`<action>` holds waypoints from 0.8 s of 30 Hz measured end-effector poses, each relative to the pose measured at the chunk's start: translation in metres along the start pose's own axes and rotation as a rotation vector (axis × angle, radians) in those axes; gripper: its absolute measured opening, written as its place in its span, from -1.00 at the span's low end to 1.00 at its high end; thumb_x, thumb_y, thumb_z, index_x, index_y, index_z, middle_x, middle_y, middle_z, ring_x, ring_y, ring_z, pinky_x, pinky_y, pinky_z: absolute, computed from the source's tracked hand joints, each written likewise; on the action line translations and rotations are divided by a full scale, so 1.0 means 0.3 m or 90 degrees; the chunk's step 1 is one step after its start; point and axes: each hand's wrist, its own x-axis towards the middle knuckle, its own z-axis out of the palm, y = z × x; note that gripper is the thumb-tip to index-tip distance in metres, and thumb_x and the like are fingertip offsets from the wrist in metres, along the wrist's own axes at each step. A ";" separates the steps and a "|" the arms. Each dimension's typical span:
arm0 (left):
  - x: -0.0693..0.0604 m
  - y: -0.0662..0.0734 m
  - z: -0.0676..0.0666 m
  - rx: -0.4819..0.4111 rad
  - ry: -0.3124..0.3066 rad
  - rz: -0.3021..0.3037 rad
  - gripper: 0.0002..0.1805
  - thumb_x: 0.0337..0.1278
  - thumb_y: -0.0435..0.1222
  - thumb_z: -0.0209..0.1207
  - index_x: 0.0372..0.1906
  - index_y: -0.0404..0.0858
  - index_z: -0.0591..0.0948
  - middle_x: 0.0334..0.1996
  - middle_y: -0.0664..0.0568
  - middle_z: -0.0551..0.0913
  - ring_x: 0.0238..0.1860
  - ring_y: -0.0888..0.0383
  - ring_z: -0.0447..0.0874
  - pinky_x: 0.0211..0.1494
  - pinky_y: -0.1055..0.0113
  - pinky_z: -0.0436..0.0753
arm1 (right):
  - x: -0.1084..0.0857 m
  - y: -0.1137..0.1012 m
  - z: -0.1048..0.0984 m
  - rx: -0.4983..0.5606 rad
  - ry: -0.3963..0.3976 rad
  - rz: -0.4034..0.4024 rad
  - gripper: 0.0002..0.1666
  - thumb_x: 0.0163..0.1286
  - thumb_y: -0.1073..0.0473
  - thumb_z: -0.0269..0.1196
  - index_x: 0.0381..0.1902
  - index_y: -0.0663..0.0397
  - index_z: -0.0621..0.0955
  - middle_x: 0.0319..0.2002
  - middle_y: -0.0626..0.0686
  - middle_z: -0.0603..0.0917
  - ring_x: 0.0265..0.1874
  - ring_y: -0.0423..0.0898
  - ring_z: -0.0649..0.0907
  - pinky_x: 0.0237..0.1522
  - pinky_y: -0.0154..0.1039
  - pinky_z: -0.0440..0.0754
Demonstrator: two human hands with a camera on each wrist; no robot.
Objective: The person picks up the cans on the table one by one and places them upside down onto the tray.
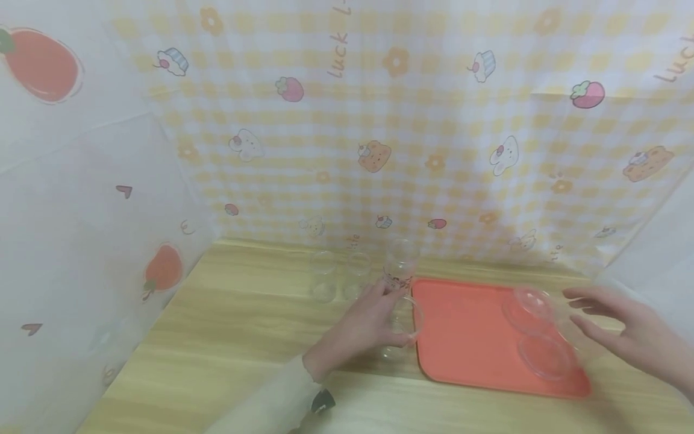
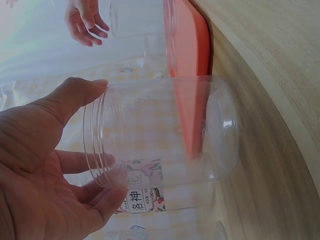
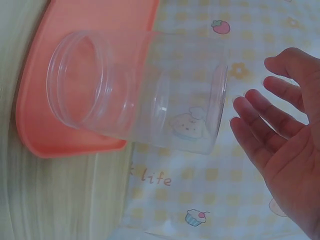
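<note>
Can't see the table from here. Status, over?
Left hand grips clear jar by its rim. Right hand empty, near the tray. Labelled jar close behind, possibly in the way.

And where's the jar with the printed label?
In the head view, the labelled jar stands just beyond the left hand, by the far left corner of the orange tray and right of two clear jars.

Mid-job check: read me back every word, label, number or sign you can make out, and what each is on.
"洛神花": label on the jar behind the held jar; its smaller print is too small to read surely.
"luck": wall cloth, near the top, twice; more lettering after the central one is cut off.
"life": same cloth, clearest in the right wrist view.
Black piece by the left sleeve: faint marks, unreadable.
</note>
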 end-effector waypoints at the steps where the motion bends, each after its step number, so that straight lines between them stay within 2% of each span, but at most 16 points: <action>1: 0.001 0.000 0.000 0.001 0.001 0.001 0.05 -0.13 0.04 0.57 0.52 -0.13 0.37 -0.02 0.05 0.43 -0.10 0.18 0.36 -0.13 0.40 0.52 | -0.002 -0.001 0.002 0.007 0.006 0.006 -0.25 -0.08 0.58 0.52 0.14 0.17 0.64 0.04 -0.28 0.66 -0.07 -0.51 0.59 -0.05 -0.69 0.46; 5: 0.001 0.003 0.000 0.002 0.001 0.001 0.05 -0.13 0.04 0.57 0.52 -0.13 0.37 -0.01 0.05 0.44 -0.09 0.17 0.36 -0.12 0.40 0.52 | -0.007 -0.005 0.007 0.032 0.018 0.028 -0.23 -0.06 0.61 0.49 0.17 0.17 0.63 0.04 -0.26 0.67 -0.08 -0.52 0.60 -0.06 -0.69 0.47; 10: 0.001 0.004 0.002 0.002 0.005 0.003 0.06 -0.12 0.05 0.56 0.54 -0.10 0.34 0.00 0.04 0.44 -0.08 0.17 0.36 -0.11 0.40 0.52 | -0.013 -0.008 0.010 0.066 0.004 0.062 -0.28 0.08 0.59 0.45 0.23 0.20 0.58 0.09 -0.33 0.63 -0.04 -0.55 0.56 -0.09 -0.71 0.46; 13: 0.001 0.004 0.004 0.002 0.005 -0.001 0.07 -0.12 0.05 0.56 0.54 -0.09 0.34 0.01 0.05 0.44 -0.08 0.17 0.36 -0.12 0.40 0.52 | -0.014 -0.009 0.013 0.087 0.011 0.071 -0.29 0.09 0.62 0.42 0.24 0.24 0.57 0.09 -0.32 0.63 -0.04 -0.52 0.58 -0.09 -0.69 0.47; 19: 0.001 0.006 0.004 0.006 0.005 0.001 0.07 -0.12 0.05 0.56 0.55 -0.08 0.33 -0.06 0.06 0.42 -0.11 0.17 0.34 -0.19 0.43 0.49 | -0.014 -0.010 0.028 0.125 0.043 0.068 -0.29 0.04 0.71 0.37 0.19 0.29 0.59 0.03 -0.23 0.68 -0.08 -0.45 0.64 -0.06 -0.66 0.51; 24: -0.003 0.004 0.004 -0.001 0.008 -0.001 0.06 -0.12 0.04 0.57 0.54 -0.10 0.34 0.04 0.02 0.45 -0.06 0.16 0.37 -0.09 0.39 0.53 | -0.010 -0.018 0.037 0.145 0.042 0.066 -0.32 0.06 0.72 0.35 0.17 0.31 0.59 0.03 -0.15 0.69 -0.08 -0.39 0.66 -0.07 -0.63 0.54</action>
